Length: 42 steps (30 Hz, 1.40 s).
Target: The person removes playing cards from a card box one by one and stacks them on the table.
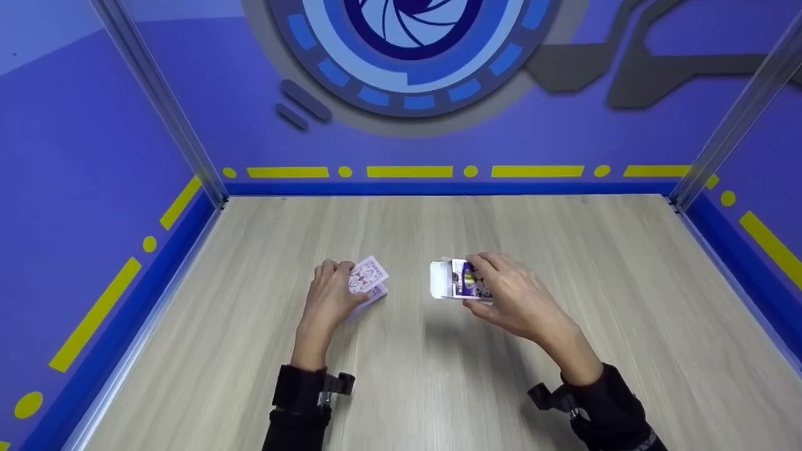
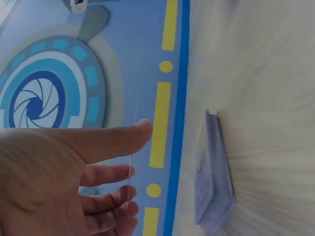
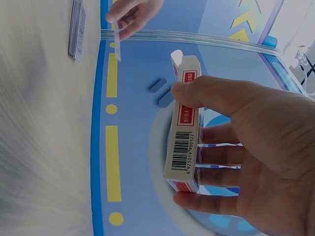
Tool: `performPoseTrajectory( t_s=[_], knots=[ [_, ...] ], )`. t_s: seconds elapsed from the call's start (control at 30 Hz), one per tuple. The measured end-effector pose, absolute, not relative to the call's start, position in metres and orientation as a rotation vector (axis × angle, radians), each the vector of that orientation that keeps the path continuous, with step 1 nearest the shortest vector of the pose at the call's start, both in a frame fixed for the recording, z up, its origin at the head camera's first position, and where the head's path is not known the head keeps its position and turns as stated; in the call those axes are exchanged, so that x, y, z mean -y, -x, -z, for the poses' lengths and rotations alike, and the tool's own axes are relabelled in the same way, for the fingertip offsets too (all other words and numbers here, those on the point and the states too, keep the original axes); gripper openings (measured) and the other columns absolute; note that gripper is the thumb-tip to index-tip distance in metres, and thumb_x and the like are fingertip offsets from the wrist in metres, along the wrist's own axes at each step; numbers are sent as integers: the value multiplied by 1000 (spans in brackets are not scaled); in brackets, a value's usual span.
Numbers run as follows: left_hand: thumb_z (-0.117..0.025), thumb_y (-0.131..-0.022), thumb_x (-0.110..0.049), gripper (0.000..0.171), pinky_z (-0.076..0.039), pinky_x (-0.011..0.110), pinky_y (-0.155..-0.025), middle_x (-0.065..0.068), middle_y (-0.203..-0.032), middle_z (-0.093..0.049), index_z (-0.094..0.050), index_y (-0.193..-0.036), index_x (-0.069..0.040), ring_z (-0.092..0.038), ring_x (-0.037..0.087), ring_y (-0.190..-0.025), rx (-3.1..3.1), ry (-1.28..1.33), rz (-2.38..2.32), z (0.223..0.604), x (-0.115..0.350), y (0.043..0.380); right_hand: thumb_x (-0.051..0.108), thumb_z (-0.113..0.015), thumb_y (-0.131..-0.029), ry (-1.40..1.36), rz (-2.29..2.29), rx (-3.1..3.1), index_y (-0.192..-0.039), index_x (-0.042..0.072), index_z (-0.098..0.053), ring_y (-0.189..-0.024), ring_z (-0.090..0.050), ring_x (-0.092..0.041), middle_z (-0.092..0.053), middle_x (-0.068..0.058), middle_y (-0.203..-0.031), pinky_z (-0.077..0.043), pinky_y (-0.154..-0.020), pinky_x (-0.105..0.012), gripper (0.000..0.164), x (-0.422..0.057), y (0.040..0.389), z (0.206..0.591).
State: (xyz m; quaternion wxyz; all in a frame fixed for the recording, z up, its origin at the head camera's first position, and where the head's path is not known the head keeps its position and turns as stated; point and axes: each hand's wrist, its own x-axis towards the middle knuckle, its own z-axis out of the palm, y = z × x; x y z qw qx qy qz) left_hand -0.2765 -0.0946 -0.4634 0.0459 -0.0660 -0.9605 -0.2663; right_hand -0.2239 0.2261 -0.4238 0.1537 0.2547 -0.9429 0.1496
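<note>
My left hand point(image 1: 327, 293) pinches a single playing card point(image 1: 369, 273) between thumb and fingertips. From the left wrist view the card point(image 2: 130, 172) shows edge-on as a thin line. Below it, apart from the hand, a deck of playing cards point(image 2: 215, 172) lies stacked on the table. My right hand point(image 1: 517, 295) grips a card box point(image 1: 460, 279) above the table, thumb on one side and fingers on the other. The box's white end flap point(image 1: 440, 280) hangs open toward the left hand. Its barcode side point(image 3: 183, 150) faces the right wrist camera. What is inside the box cannot be made out.
A wood-grain table point(image 1: 413, 388) spreads under both hands. Blue panels with yellow marks point(image 1: 410, 171) wall it in at the back and both sides, joined by metal corner posts point(image 1: 166, 103). A black wrist camera mount point(image 1: 304, 391) sits on each wrist.
</note>
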Motion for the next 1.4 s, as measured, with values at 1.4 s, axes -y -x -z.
performPoseTrajectory(
  t_s=[1.4],
  knots=[
    [-81,-91,-31,64,-48,50,-99,21,-129,-60,-58,-141,2,-56,37,-122,2797,206,846,461,80,275,30,-89,-81,-709,-434,2701,-137,2,-59,-111,-64,-33,-64,-17,-128,-56,-83,-50,70,-227,224,422]
  ],
)
